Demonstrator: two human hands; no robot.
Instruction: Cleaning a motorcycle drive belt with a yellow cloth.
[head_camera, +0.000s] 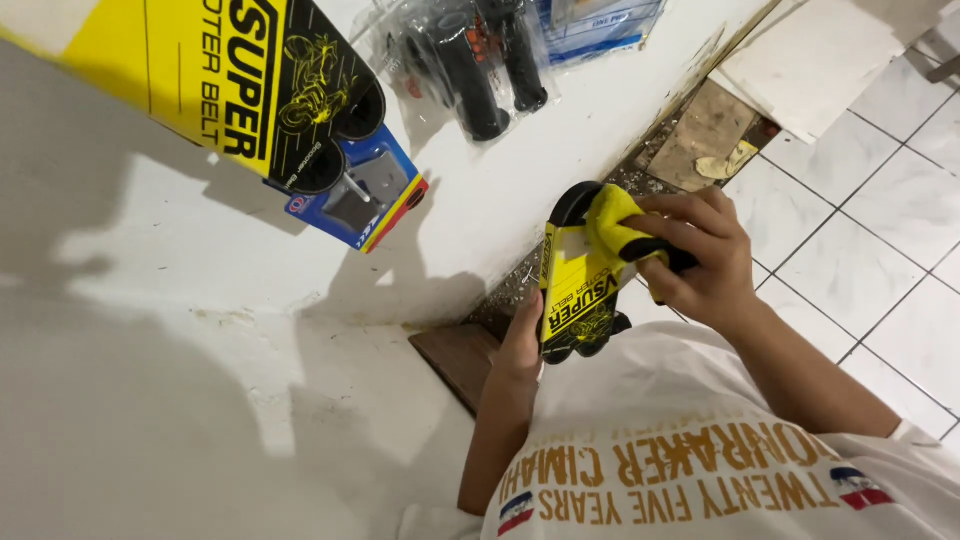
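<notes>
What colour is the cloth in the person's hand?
Bright yellow. The cloth is held in the right hand, seen in the head view.

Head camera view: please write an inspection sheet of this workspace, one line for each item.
Surface: white counter, shadowed, chipped at its edge.
Job's things: yellow-and-black belt package; yellow cloth pressed on its top.
Clutter: larger belt package, blue blister pack, bagged black handlebar grips.
Grippers: left hand holds the package from below; right hand grips the cloth.
Cables: nothing seen.
Surroundings: white tiled floor, rubble patch, brown board.
</notes>
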